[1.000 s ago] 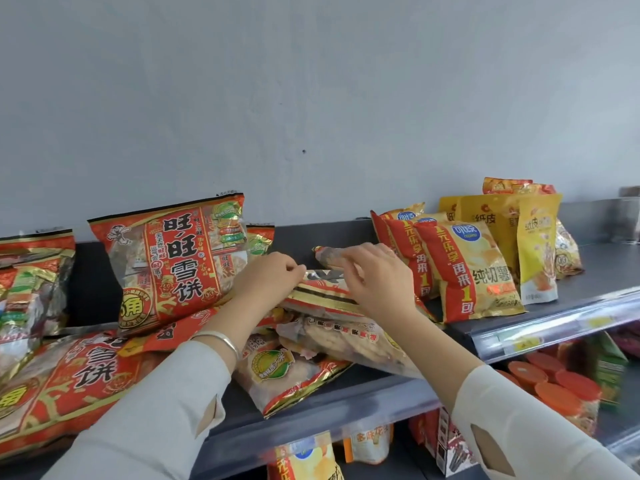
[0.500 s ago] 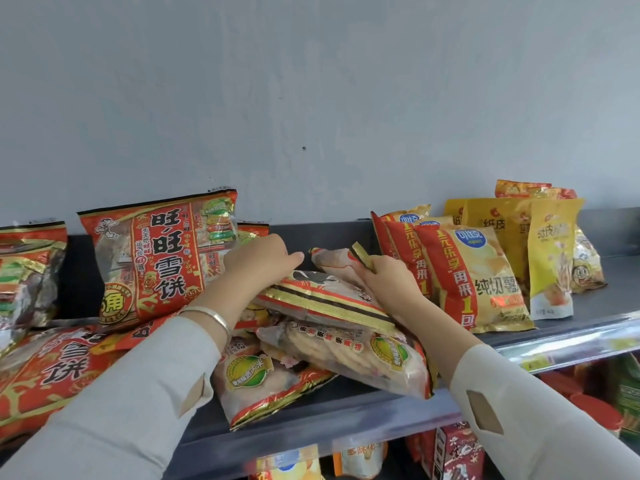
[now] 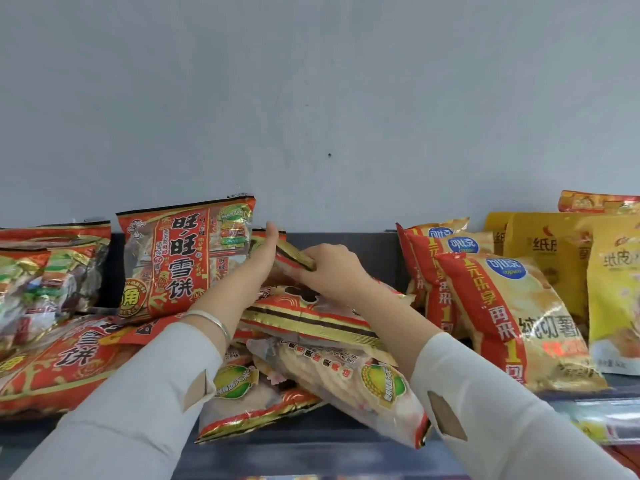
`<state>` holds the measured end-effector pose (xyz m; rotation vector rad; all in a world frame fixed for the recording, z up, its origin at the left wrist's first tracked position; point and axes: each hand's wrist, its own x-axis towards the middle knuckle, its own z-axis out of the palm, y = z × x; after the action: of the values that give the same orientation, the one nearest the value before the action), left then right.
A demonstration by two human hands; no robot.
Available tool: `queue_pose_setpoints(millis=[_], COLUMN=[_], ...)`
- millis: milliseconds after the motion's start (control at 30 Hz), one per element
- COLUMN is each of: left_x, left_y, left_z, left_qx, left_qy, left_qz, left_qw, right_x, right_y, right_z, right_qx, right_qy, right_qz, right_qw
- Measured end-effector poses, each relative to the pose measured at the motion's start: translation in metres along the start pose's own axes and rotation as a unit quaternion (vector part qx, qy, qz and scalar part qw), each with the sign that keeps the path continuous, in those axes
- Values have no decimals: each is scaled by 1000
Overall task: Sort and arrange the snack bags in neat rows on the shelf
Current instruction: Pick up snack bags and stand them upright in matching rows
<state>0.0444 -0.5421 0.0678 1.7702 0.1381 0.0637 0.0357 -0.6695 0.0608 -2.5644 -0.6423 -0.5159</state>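
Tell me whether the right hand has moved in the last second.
Yes. The right hand has shifted left, away from the chip bags whose edge it overlapped before, and now grips the end of a striped bag.

head view, facing shelf [image 3: 311, 455], close, level

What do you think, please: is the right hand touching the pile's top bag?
Touching: the head view shows the right hand gripping the top bag by its edge.
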Motion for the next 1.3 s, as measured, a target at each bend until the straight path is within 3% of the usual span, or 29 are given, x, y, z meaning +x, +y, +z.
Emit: queue_pose_setpoints(millis=[67,167,267,333,400,467,533,700,867,967,1067,1200,1300], left_x=[4,8,4,2,2,1,-1,0,4,9,18,30,39], left_y=[-9,-14,-19,-24,-27,-28,-28,-32,-14,-1,5,8,14], left_z=[-9,-12,-11,-11,-10,-11,-11,-15,-14,-9,-4,-1,1], left_qx=[-19,-10,-11,-11,-6,-3,-5,1,-23,4,-19,-14,20], left_qy=[-17,-31,-33,-22,-19,-26,-41,-50,-70,-64,-44,-8,-7], left_qz=[4,42,45,40,39,40,35,29,15,47,121,226,277], left_qw=[1000,999,998,999,999,999,999,998,997,997,992,974,961], right_x=[-5,-5,5,16,19,19,19,15,8,9,14,21,24], right_y=[4,22,52,76,92,99,101,99,93,87,87,86,90], right_z=[-1,-17,-23,-16,-6,2,4,-2,-13,-18,-20,-21,-22], right_qx=[32,166,340,280,203,242,311,377,445,462,453,455,499], right_qy=[-43,-107,-23,36,-17,-57,-31,83,223,260,239,118,129], right_qz=[-4,24,140,214,269,325,356,337,246,196,192,315,276], right_qw=[999,980,930,935,941,912,881,859,831,825,837,824,811])
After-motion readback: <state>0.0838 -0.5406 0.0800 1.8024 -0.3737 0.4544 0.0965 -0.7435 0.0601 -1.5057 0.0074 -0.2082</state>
